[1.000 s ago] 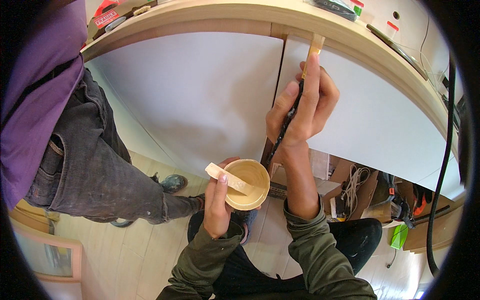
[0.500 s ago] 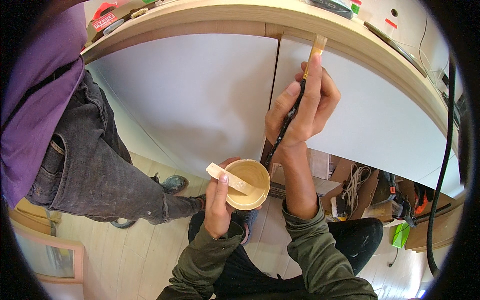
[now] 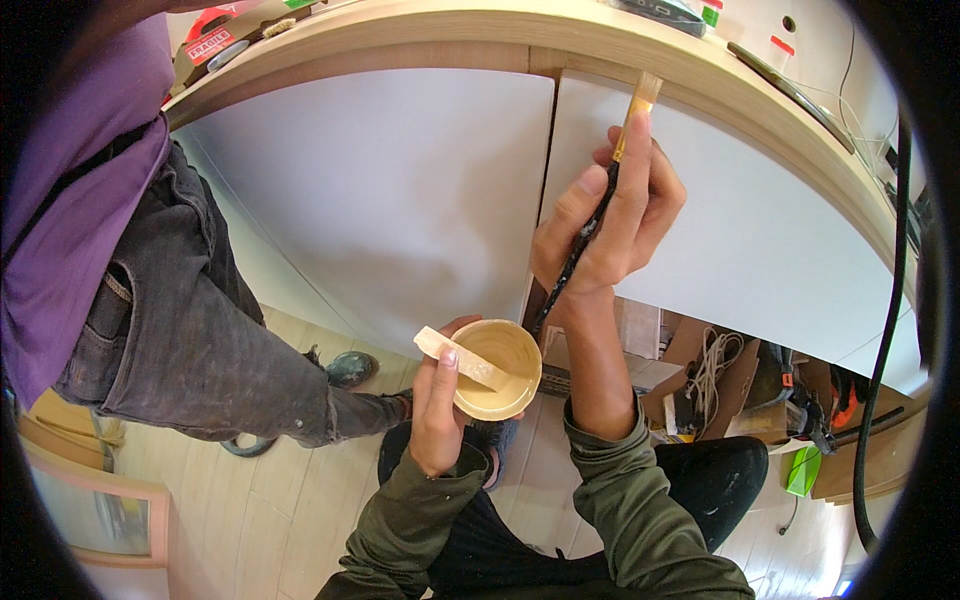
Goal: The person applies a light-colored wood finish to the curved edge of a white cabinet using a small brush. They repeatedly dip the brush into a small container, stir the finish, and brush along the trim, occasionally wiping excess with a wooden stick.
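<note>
My left hand (image 3: 437,405) grips a small round tub (image 3: 520,345) of cream-coloured paint or filler, its thumb pressing a flat wooden stick (image 3: 462,358) that leans into the tub. Raised higher and to the right, my right hand (image 3: 612,215) is closed round a paintbrush (image 3: 578,245) with a black, paint-spotted handle. The brush's pale bristles (image 3: 648,86) point up at the underside of the light wood worktop edge (image 3: 700,55); whether they touch it I cannot tell. White cabinet panels (image 3: 370,190) stand behind both hands.
Close on the left stands another person in a purple top (image 3: 90,180) and dark jeans (image 3: 200,330). Below the right panel is an open space with a coiled cable (image 3: 715,365) and tools. A black cable (image 3: 885,330) hangs at the right. Tools and boxes (image 3: 210,45) lie on the worktop.
My right hand and the paintbrush have shifted slightly to the right along the worktop edge. My left hand holds the tub in nearly the same place.
</note>
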The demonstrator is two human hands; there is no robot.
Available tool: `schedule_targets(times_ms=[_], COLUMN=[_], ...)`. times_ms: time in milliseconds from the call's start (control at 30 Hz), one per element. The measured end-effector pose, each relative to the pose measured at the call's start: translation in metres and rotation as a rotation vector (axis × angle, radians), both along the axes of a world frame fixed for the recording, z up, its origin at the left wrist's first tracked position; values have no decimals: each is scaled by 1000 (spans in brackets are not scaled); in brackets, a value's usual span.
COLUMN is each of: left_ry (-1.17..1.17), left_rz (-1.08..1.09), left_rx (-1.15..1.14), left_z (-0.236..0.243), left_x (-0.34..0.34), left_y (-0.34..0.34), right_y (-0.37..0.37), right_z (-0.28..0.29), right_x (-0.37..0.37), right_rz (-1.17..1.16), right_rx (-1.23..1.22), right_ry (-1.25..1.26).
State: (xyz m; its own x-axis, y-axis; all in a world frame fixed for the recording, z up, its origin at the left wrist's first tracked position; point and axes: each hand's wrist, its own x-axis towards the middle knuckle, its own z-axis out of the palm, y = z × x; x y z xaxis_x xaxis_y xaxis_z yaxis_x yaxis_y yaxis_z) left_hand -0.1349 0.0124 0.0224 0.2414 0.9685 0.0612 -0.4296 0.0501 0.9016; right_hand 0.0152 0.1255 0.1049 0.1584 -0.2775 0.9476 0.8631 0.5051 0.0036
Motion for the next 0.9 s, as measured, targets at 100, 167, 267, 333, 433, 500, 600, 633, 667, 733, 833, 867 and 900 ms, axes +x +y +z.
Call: schedule_targets(times_ms=[100, 167, 267, 333, 433, 500, 600, 633, 667, 733, 833, 867, 900], left_ry=[16, 10, 5, 4, -5, -26, -27, -30, -30, -21, -15, -22, -28], left_rz=[6, 6, 0, -5, -6, 8, 15, 11, 8, 2, -2, -5, -7], left_rx=[6, 6, 9, 10, 9, 11, 7, 12, 16, 20, 23, 25, 28], left_z=[-1, 0, 0, -1, 0, 3, 4, 4, 4, 3, -1, -2, -3], left_x=[0, 0, 1, 2, 2, 5, 6, 6, 6, 6, 4, 4, 3], left_y=[0, 0, 1, 1, 0, -2, -2, -2, -2, -1, 0, 1, 1], right_y=[-1, -1, 0, 0, 1, -1, -1, 0, 1, 3, 7, 7, 8], right_z=[-1, -1, -1, -1, -1, -3, -5, -5, -5, -5, -5, -5, -5], right_x=[2, 2, 2, 3, 4, 5, 7, 6, 6, 6, 3, 3, 3], right_rz=[-15, -14, -4, -5, -12, 3, 22, 12, 3, -9, -10, -10, -11], right_rx=[-40, -59, -38, -24, -28, -34, -17, -15, -14, -4, 10, 7, 4], right_ry=[-36, -35, -14, -5, -8, -13, -39, -39, -36, -31, -23, -16, -9])
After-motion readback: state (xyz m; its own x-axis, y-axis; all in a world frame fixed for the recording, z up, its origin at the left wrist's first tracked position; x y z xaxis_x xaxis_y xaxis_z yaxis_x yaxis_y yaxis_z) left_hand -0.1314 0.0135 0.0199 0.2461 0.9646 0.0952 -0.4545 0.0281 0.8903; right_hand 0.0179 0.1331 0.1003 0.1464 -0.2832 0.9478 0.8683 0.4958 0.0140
